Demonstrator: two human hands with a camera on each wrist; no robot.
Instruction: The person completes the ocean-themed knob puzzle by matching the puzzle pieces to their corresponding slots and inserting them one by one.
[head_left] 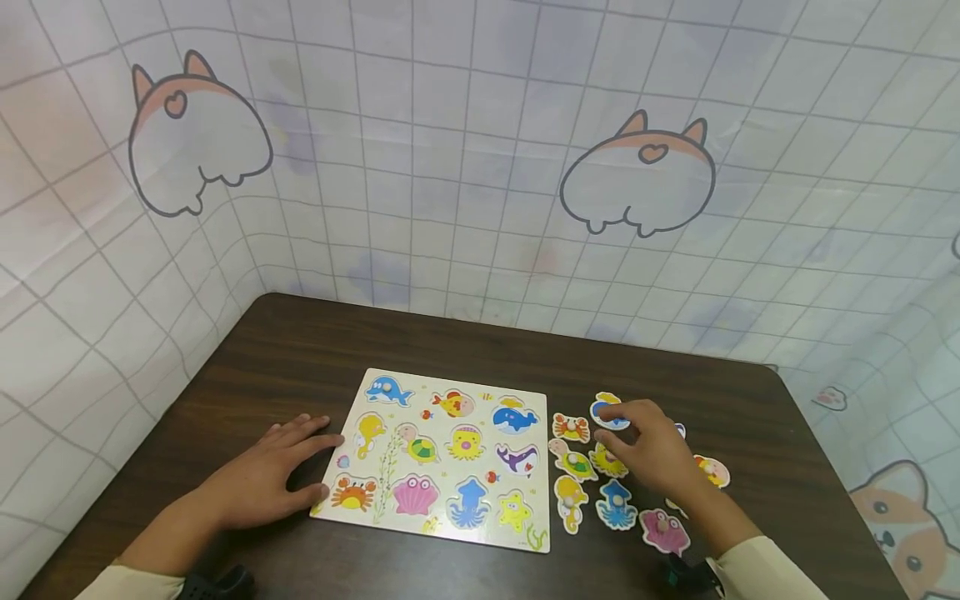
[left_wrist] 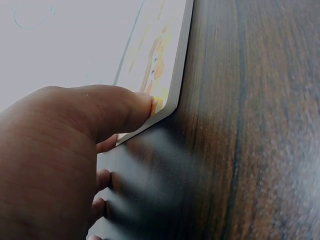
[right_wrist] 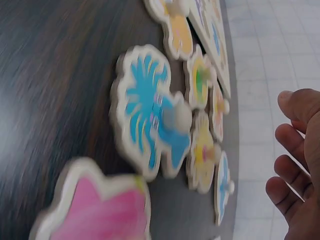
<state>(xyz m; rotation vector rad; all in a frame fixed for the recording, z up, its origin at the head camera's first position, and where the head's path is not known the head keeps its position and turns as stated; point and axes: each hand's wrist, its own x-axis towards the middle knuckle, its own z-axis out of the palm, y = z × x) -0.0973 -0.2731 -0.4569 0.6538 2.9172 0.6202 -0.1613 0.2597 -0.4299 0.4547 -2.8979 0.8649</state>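
A pale wooden puzzle board point(head_left: 442, 463) printed with sea animals lies flat on the table. My left hand point(head_left: 273, 473) is at its left edge, fingers spread, with the thumb point(left_wrist: 122, 111) on the board's near corner in the left wrist view. To the right of the board lie loose knobbed pieces. My right hand point(head_left: 654, 448) hovers over them, fingers loosely bent and holding nothing, with fingertips close to the whale piece point(head_left: 609, 414) and the yellow octopus piece point(head_left: 604, 461). Some pieces are partly hidden beneath that hand.
Nearer the board are a crab piece point(head_left: 572, 428), a turtle piece point(head_left: 576, 463) and a seahorse piece point(head_left: 571, 500). A blue squid piece point(head_left: 617, 507) and a pink shell piece point(head_left: 664, 532) lie in front, a fish piece point(head_left: 716, 472) farther right. A patterned curtain point(head_left: 480, 167) surrounds the dark table point(head_left: 300, 337).
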